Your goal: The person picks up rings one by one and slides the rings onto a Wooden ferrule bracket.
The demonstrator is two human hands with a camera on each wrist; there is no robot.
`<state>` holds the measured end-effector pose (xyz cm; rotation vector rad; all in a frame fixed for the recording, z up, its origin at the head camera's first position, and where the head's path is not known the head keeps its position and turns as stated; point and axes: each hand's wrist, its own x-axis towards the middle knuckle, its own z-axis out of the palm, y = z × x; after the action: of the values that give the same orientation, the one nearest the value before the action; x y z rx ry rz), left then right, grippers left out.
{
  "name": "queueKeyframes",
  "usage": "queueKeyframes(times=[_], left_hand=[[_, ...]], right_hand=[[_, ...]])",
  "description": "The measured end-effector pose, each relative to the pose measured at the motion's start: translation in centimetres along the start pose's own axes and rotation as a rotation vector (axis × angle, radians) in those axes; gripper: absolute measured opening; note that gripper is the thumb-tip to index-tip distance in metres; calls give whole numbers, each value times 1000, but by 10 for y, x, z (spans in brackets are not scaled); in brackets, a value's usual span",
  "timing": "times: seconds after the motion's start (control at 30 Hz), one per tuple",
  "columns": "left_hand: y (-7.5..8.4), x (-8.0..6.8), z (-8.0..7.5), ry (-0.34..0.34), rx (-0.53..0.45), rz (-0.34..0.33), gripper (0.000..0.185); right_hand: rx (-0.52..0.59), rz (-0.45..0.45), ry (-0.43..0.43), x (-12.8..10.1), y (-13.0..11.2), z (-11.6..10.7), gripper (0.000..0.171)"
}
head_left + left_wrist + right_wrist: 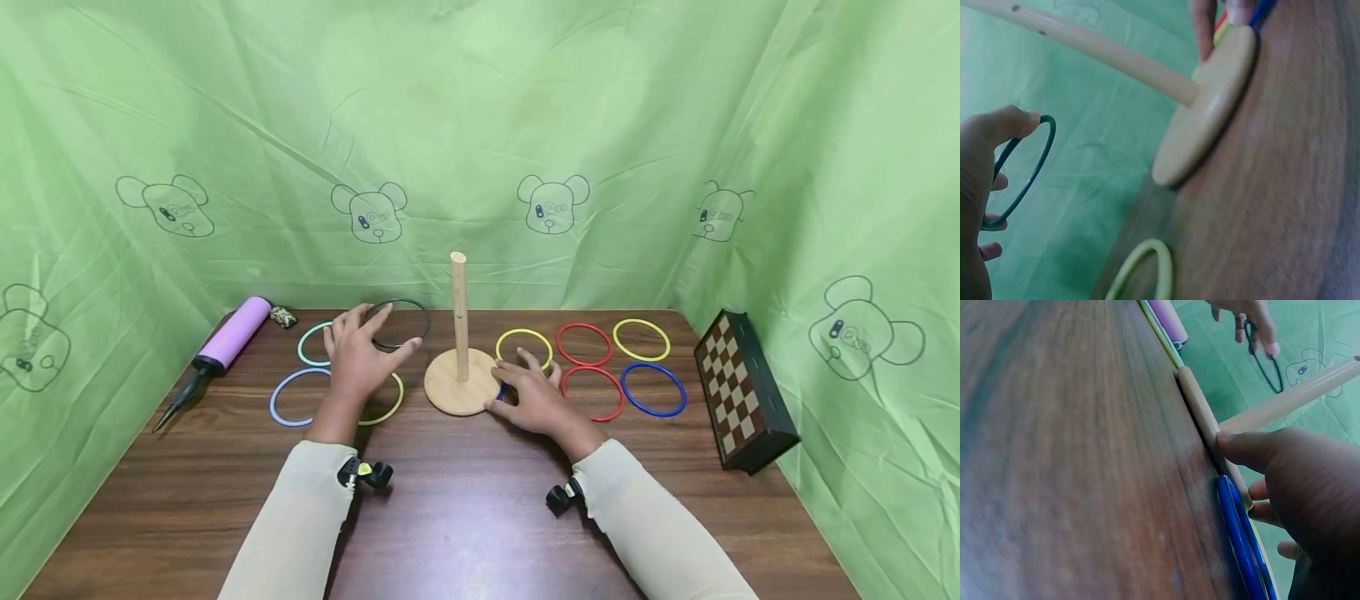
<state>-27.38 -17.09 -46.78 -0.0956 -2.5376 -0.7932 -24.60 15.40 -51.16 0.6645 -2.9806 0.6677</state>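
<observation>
1. We find the left hand (pixel 356 357) raised above the table (pixel 465 500), its grip pinching a dark green ring (pixel 397 323): thumb on the near rim, fingers curled over the far rim.
2. In the left wrist view the dark green ring (pixel 1022 175) hangs clear of the wood, with green backdrop showing through it.
3. We find the right hand (pixel 534 398) lying flat, its grip spread, the thumb tip touching the edge of the round wooden base (pixel 459 390) of the peg (pixel 459 312).
4. A blue ring (pixel 1238 540) lies under this hand, just beside the base; most of it is hidden in the head view.
5. The held ring sits left of the peg and below its top, near but apart from it. The peg stands upright with open air all round its upper half.
6. Below the left hand lie a light green ring (pixel 313 343), a pale blue ring (pixel 294 398) and a yellow-green ring (pixel 386 400), each partly covered by the hand or wrist.
7. Right of the base lie a yellow ring (pixel 523 343), two red rings (pixel 583 343), another yellow ring (pixel 641 339) and a blue ring (pixel 653 389), several touching.
8. A purple pump (pixel 225 342) lies near the left edge; a folded chessboard (pixel 742 392) sits by the right edge.
9. The near half of the table is bare wood.
</observation>
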Motion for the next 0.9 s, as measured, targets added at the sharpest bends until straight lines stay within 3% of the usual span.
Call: queueKeyframes(times=[0.2,0.57,0.9], left_hand=[[15,0,-13,79,-97,42,83],[31,-3,-28,73,-242,1,80],[46,9,-43,168,-313,59,74]], right_hand=[[-8,5,-1,1,-1,-1,67],[-13,7,-5,-2,-1,2,67],[-6,5,10,0,0,2,67]])
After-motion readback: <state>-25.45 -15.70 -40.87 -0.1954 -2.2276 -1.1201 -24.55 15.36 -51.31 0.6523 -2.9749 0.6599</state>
